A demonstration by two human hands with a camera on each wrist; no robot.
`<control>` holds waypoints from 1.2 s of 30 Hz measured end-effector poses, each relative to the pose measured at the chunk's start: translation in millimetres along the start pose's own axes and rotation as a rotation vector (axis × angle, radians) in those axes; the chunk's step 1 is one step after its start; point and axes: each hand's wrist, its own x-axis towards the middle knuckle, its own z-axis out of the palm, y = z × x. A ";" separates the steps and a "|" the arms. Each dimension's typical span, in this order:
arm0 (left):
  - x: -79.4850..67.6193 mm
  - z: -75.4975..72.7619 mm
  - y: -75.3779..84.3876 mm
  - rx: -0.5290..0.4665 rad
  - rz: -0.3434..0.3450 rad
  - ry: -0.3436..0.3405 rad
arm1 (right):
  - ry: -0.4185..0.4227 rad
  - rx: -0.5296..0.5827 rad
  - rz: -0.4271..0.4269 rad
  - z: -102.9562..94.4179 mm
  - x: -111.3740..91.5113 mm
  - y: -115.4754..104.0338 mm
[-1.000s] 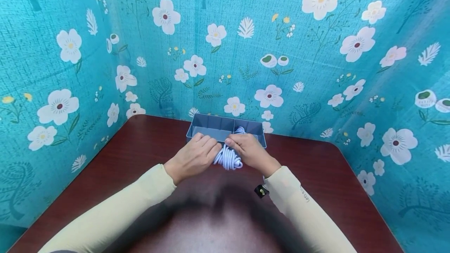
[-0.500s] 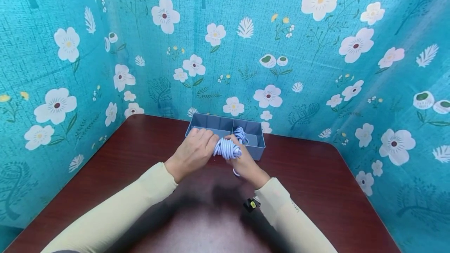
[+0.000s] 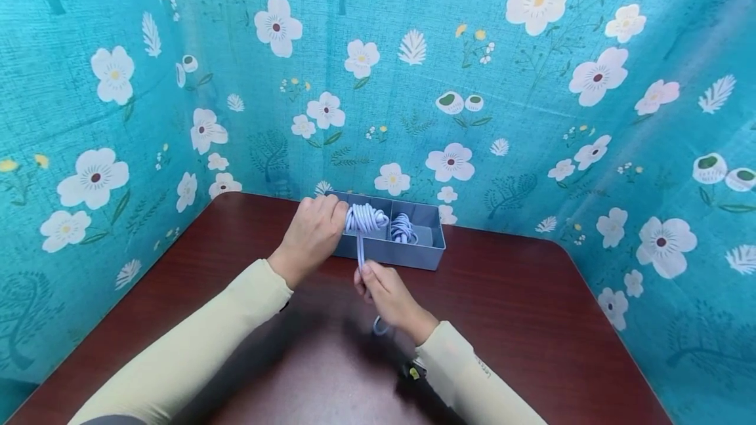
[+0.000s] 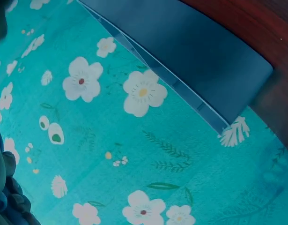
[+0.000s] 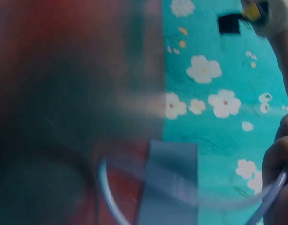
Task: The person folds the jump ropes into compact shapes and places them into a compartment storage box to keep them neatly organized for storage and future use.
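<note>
A wound bundle of pale lavender cord (image 3: 366, 218) is in my left hand (image 3: 313, 231), whose fingers curl round its left end. It is raised and overlaps the left part of the grey-blue box in the head view. From the bundle a straight length of cord (image 3: 360, 249) runs down to my right hand (image 3: 390, 297), which pinches it between thumb and fingers. Below the right hand dangles a small loop (image 3: 380, 326) of the same cord. In the right wrist view a blurred arc of cord (image 5: 110, 197) sweeps across the bottom.
The divided grey-blue box (image 3: 392, 256) stands at the back of the dark red table (image 3: 508, 307). Its right compartment holds a second cord bundle (image 3: 403, 228). A teal flowered cloth (image 3: 378, 136) hangs behind and at both sides.
My left hand has lifted the bundle up and leftward, in front of the box. My right hand has left the bundle and come down toward me, drawing out a length of cord.
</note>
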 end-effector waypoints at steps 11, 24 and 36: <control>-3.8 10.1 -13.8 0.040 -0.068 -0.064 | 0.090 -0.555 -0.011 0.8 -18.8 -17.1; -17.6 18.7 0.7 0.033 0.012 -0.187 | 0.162 -1.106 -0.491 -42.9 2.0 -67.3; -19.5 8.3 26.1 -0.037 0.197 -0.180 | 0.013 -1.204 -0.641 -73.4 23.8 -97.2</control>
